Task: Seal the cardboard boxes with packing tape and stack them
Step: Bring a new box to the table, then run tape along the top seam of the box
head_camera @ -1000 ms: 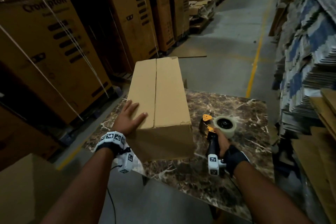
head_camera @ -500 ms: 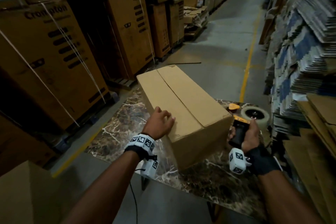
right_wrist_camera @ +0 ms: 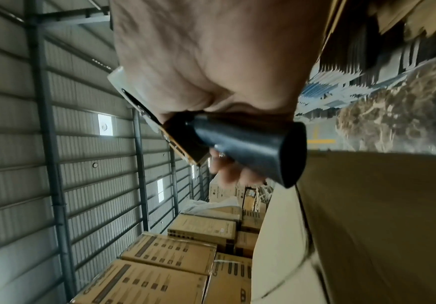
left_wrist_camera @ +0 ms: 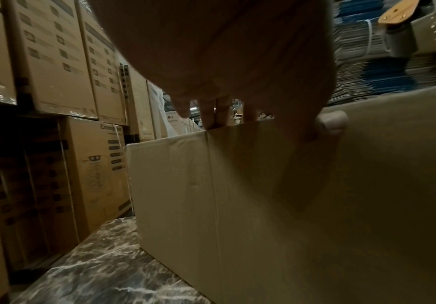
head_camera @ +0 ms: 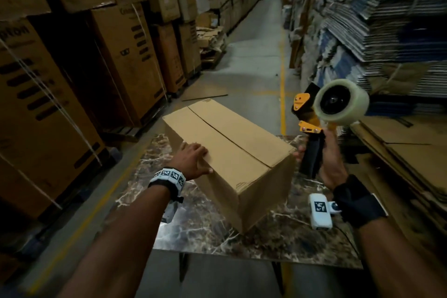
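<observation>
Resting mid-frame on one marble-veined desk (head_camera: pixel 208 230), one plain oblong cardboard box (head_camera: pixel 232 152) is pressed by the flat-fingered left hand (head_camera: pixel 192 159); one black-handled tape dispenser (head_camera: pixel 321 126) is clenched by the right hand (head_camera: pixel 333 159).

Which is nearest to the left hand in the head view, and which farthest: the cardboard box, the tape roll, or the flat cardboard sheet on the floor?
1. Cardboard box: under the left hand, touching.
2. Tape roll: to the right, held up by the right hand.
3. Flat cardboard sheet: on the floor beyond the table.
</observation>
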A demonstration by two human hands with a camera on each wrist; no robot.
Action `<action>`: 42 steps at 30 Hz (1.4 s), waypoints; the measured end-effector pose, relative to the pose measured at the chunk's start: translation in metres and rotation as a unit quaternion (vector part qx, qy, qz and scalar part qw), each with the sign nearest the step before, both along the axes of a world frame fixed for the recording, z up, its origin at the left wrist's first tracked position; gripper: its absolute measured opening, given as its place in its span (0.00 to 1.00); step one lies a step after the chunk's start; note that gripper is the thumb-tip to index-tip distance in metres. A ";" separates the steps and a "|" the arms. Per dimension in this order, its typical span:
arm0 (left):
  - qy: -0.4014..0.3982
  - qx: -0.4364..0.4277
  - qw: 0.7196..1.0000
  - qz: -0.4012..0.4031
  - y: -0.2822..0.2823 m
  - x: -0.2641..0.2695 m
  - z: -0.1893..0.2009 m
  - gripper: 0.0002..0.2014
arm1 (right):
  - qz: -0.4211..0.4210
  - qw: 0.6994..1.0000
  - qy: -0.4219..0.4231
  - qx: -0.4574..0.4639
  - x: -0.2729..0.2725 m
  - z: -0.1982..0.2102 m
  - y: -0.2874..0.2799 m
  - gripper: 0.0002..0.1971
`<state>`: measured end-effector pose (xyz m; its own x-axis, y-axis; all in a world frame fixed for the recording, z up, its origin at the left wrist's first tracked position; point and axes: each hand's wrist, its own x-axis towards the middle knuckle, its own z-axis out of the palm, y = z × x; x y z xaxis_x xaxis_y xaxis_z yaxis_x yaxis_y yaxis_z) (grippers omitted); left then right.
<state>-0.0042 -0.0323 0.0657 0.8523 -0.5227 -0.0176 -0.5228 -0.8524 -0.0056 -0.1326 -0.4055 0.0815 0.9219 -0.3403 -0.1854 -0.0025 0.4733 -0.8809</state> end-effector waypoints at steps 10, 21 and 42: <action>-0.141 -0.122 0.977 -0.100 -0.050 -0.022 -0.023 0.45 | -0.015 0.993 0.040 -0.109 -0.002 0.017 0.032 0.31; 0.207 -0.431 0.873 0.091 -0.045 0.040 0.033 0.16 | 0.184 0.961 0.107 -0.177 0.080 0.068 0.044 0.37; 0.469 -0.814 0.313 0.143 -0.041 0.110 0.072 0.15 | 0.307 0.946 0.080 -0.073 0.168 0.084 0.130 0.36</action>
